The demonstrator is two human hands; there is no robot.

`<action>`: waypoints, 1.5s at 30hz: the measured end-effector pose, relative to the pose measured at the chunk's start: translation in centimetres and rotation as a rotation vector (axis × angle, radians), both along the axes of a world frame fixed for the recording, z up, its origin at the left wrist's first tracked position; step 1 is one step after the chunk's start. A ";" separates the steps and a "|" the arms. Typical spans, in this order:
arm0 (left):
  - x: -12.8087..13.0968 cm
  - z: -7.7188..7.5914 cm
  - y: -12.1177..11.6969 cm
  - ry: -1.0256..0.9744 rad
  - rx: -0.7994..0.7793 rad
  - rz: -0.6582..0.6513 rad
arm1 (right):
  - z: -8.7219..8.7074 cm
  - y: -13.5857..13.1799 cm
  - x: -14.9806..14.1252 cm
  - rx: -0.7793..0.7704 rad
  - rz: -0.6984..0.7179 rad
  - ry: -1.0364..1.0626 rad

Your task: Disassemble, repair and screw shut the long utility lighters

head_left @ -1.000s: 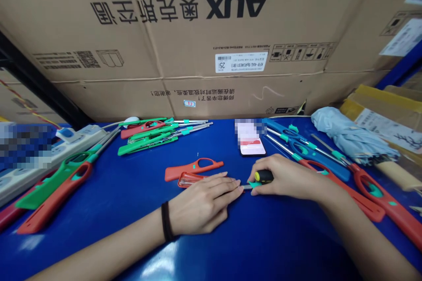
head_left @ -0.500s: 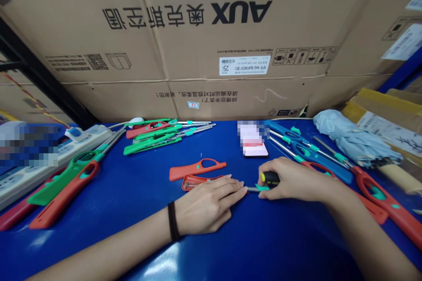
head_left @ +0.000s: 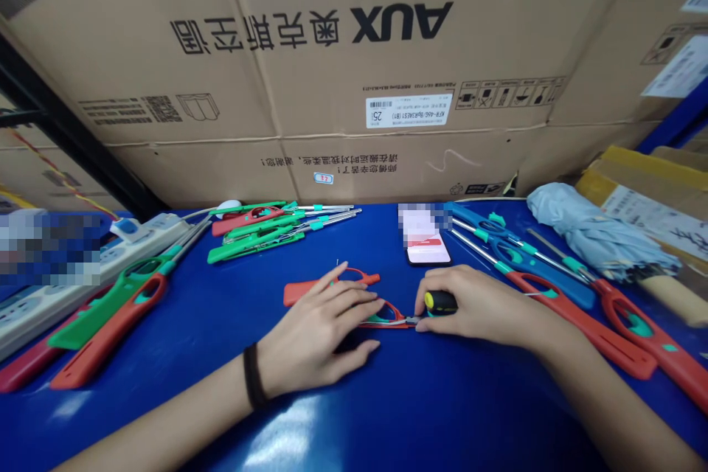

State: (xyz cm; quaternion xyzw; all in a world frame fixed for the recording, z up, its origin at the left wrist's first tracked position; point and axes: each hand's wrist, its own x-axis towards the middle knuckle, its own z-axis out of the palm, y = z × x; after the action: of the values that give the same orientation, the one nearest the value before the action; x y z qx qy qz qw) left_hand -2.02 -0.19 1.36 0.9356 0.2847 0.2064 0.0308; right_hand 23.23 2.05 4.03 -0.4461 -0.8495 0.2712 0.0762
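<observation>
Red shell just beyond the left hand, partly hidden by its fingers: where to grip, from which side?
Red shell: likely best pinched across its broad left end, coming from the far side. It lies flat with that end showing; the left hand hides its middle, and the other red part lies nearer the person.

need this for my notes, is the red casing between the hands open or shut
Open: a thin pale part shows inside the red casing, and a separate red half lies beyond it.
</observation>
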 end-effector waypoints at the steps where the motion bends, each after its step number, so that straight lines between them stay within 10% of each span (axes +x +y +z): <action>1: -0.4 0.2 0.1 0.004 -0.027 0.027 | 0.1 0.0 0.0 -0.001 -0.006 -0.003; 45: -1.4 -1.1 0.5 -0.100 -0.055 0.075 | 0.3 -0.6 -0.4 0.091 0.075 -0.072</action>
State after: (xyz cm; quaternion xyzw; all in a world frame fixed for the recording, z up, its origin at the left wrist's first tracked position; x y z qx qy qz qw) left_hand -3.42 0.34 0.29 0.9116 0.3232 0.2459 0.0631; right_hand 22.87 1.46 4.34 -0.4193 -0.8794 0.2186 0.0557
